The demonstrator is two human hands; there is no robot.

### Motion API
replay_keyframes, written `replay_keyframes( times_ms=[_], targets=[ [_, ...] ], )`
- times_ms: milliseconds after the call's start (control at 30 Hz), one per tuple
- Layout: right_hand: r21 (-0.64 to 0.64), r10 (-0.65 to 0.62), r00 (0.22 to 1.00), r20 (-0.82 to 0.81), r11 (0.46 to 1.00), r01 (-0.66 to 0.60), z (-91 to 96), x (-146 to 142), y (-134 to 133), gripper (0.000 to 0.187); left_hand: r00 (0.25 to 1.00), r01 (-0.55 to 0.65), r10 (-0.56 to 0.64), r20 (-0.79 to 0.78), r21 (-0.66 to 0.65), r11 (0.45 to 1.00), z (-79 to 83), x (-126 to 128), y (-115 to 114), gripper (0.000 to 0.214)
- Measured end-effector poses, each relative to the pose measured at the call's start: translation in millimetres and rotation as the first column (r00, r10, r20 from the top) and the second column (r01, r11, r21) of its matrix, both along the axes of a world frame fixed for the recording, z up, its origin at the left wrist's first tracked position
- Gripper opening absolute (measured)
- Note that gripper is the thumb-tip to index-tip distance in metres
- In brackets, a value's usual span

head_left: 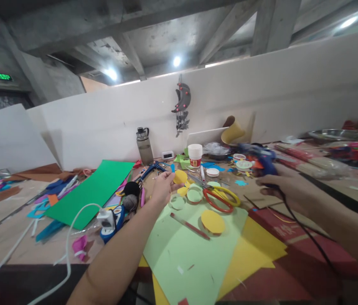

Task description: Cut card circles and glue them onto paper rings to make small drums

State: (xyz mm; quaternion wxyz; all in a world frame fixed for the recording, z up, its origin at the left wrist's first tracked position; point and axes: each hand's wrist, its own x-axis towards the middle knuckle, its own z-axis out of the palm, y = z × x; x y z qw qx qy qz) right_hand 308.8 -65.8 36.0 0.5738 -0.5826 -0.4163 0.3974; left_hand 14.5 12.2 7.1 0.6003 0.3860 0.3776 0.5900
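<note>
My left hand (pixel 163 187) pinches a yellow paper disc (pixel 180 177) by its left edge, above the middle of the table. At the right, my right hand (pixel 279 186) is wrapped round a blue glue gun (pixel 265 163), smeared by motion, with a black cord (pixel 298 224) trailing from it. Between the hands lie scissors (pixel 218 200) with red and yellow handles. Light green sheets (pixel 185 254) spread below them, bearing another yellow disc (pixel 213 222), a reddish-brown pencil-like stick (pixel 190 226) and a pale green round piece (pixel 194 193).
A grey bottle (pixel 144 148) and stacked paper cups (pixel 195 154) stand at the back by a white partition (pixel 103 114). On the left are a green sheet (pixel 93 192) and a power strip (pixel 112 226) with a white cable (pixel 68 250). Yellow sheets (pixel 255 245) lie at the right front.
</note>
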Motion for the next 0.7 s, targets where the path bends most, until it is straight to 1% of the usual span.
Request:
replay_keyframes(
  times_ms=[67,133,167,233,300,400,467,533,600,633,700],
  targets=[
    [-0.007,0.093,0.996,-0.007,0.996,-0.093,8.0,-24,10,0.025,0.999,-0.022,0.021,-0.031,-0.018,1.000,-1.6,-1,1,0.011],
    [0.047,0.148,0.989,0.005,0.988,-0.148,10.7,-48,23,0.035,0.997,-0.057,0.056,-0.047,-0.021,0.998,-2.5,-3,2,0.011],
    [0.087,0.179,0.984,-0.015,0.980,-0.177,10.4,-59,29,0.042,0.996,-0.075,0.074,-0.048,-0.020,0.997,-2.7,-3,2,0.011],
    [0.164,0.218,0.970,-0.111,0.966,-0.199,7.4,-77,40,0.054,0.994,-0.105,0.104,-0.043,-0.019,0.994,-2.9,-4,3,0.010],
    [0.180,0.289,0.944,-0.158,0.949,-0.260,2.4,-89,48,0.052,0.993,-0.115,0.114,-0.033,-0.024,0.993,-2.9,-5,4,0.009],
    [0.152,0.407,0.887,-0.219,0.912,-0.381,-5.3,-92,54,0.036,0.993,-0.119,0.118,-0.015,-0.050,0.992,-2.3,-6,6,0.010],
    [0.162,0.430,0.871,-0.238,0.902,-0.401,-8.5,-87,55,0.031,0.993,-0.115,0.115,-0.003,-0.064,0.991,-1.5,-5,5,0.011],
    [0.188,0.414,0.883,-0.219,0.906,-0.378,-8.9,-80,56,0.034,0.995,-0.095,0.096,0.010,-0.054,0.994,-0.6,-5,4,0.010],
    [0.181,0.385,0.905,-0.181,0.918,-0.354,-7.5,-75,57,0.034,0.996,-0.087,0.088,0.019,-0.043,0.995,0.2,-4,3,0.010],
    [0.169,0.369,0.918,-0.148,0.924,-0.344,-7.0,-74,57,0.031,0.996,-0.086,0.087,0.020,-0.045,0.995,0.4,-4,3,0.011],
    [0.137,0.338,0.941,-0.023,0.933,-0.332,-7.7,-74,57,0.023,0.995,-0.094,0.095,0.020,-0.052,0.994,0.5,-4,4,0.013]
  ],
)
